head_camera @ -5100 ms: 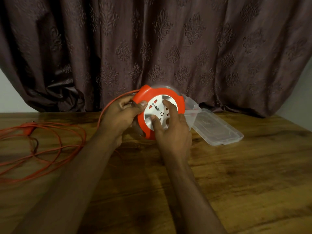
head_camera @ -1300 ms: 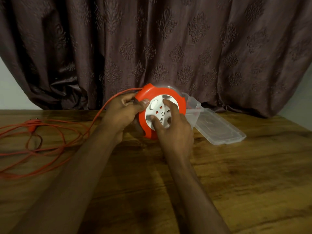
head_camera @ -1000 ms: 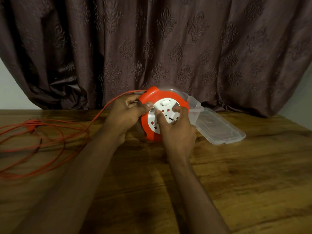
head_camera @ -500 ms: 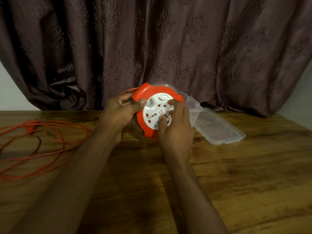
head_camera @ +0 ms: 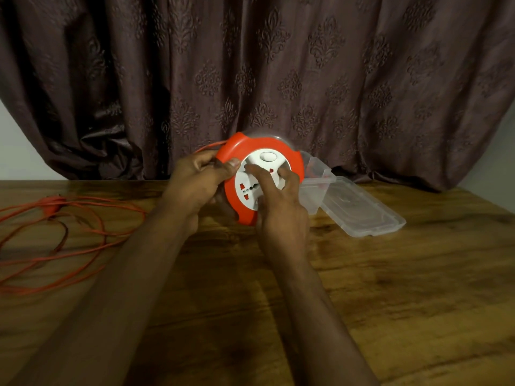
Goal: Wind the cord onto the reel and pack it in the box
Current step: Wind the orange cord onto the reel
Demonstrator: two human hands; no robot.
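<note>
Winding under way — left hand (head_camera: 195,182) grips reel (head_camera: 262,179) rim, right hand (head_camera: 281,207) fingers press its white hub. Much cord (head_camera: 69,232) loose at 9 o'clock on worktop (head_camera: 390,288); box (head_camera: 359,210) open at 3 o'clock — packing left.

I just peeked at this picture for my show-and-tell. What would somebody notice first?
First, the round orange plastic reel with a white socket face, held up in the middle above the brown wooden table. The left hand grips its rim and the right hand has fingers on the white face. Next, the loose orange cord sprawled at the left, and the clear plastic box with an open lid behind the reel at the right.
</note>
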